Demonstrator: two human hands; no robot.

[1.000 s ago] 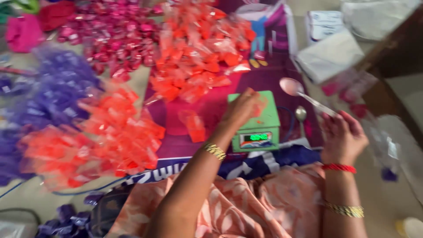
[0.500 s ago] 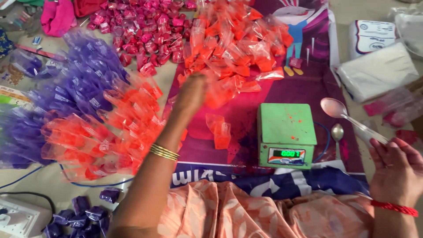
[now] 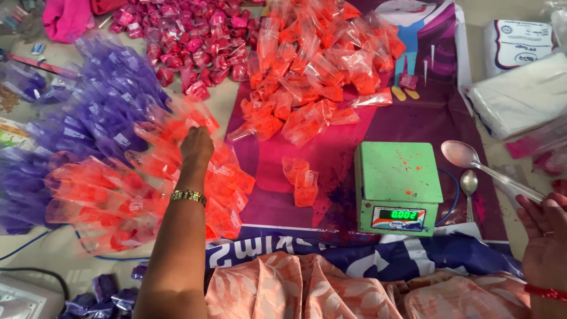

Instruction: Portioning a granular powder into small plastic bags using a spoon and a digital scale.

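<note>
My left hand (image 3: 196, 145) reaches left onto a heap of orange-red powder packets (image 3: 118, 195), knuckles up and fingers curled down into the plastic; what it grips is hidden. A gold bangle sits on that wrist. My right hand (image 3: 544, 242) is at the right edge, holding the handle of a long spoon (image 3: 462, 155) whose bowl is dusted pink and hovers right of the green digital scale (image 3: 398, 177). The scale's platform is bare apart from powder specks. Two orange packets (image 3: 301, 179) lie on the purple mat left of the scale.
A second orange packet heap (image 3: 319, 65) lies at the top centre, pink packets (image 3: 201, 35) at the top left, purple packets (image 3: 100, 100) on the left. A small spoon (image 3: 468, 183) lies beside the scale. White bags (image 3: 520, 97) are stacked right. Peach cloth (image 3: 307, 289) covers my lap.
My left hand left the scale and swung left across the mat to the orange-red heap. The right hand with the spoon stayed at the right, lower in view.
</note>
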